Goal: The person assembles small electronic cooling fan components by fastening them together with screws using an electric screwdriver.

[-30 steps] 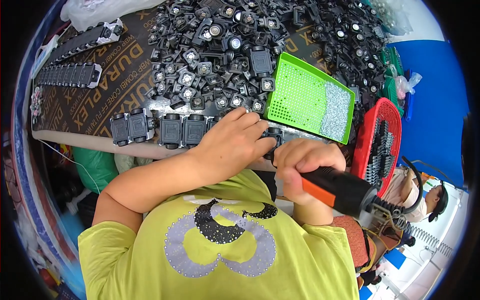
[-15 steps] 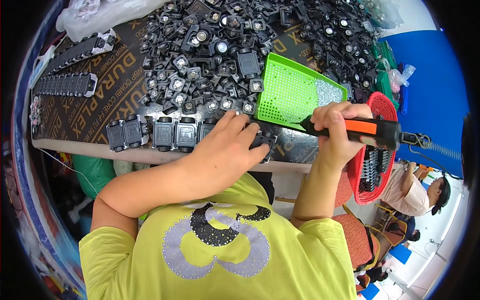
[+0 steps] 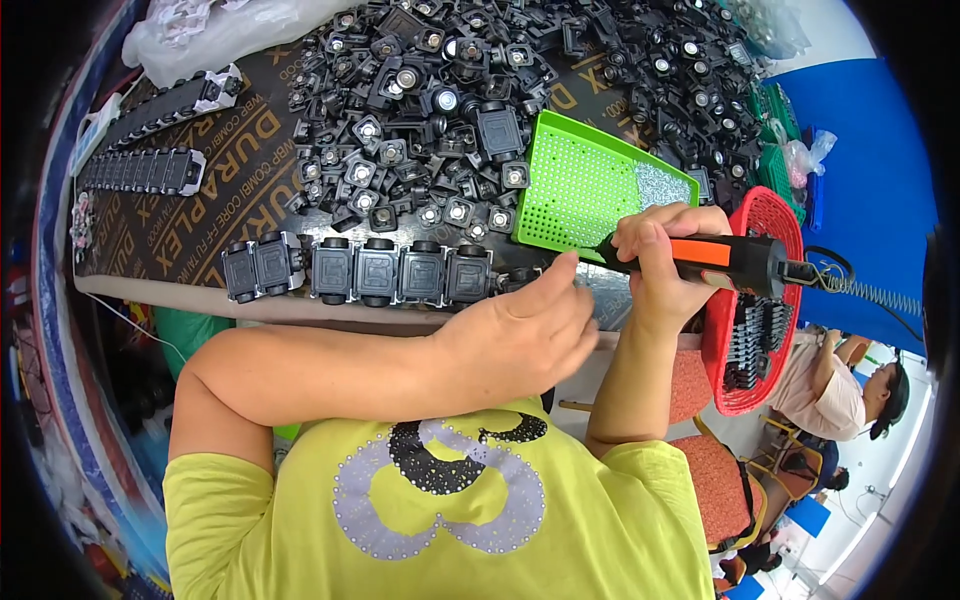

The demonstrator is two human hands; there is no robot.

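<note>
Right hand [image 3: 672,255]: closed round the black-and-orange electric screwdriver [image 3: 750,266], bit end toward the near wall of the green perforated tray [image 3: 545,238]; contact unclear. Left hand [image 3: 525,340]: fingers curled near the right end of the row of black square modules [image 3: 423,272]; cannot tell whether it pinches anything small.

Handling, judged: screwdriver moderately heavy, rigid, tethered by its coiled cable [image 3: 872,287]; best held around the barrel. Modules look hard, light, smooth; grip by opposite sides.

Row lies along the padded table edge [image 3: 215,306]; part pile [image 3: 500,132] crowds behind, red basket [image 3: 712,345] limits rightward travel. Most room: patterned board [image 3: 250,180], left of pile.
</note>
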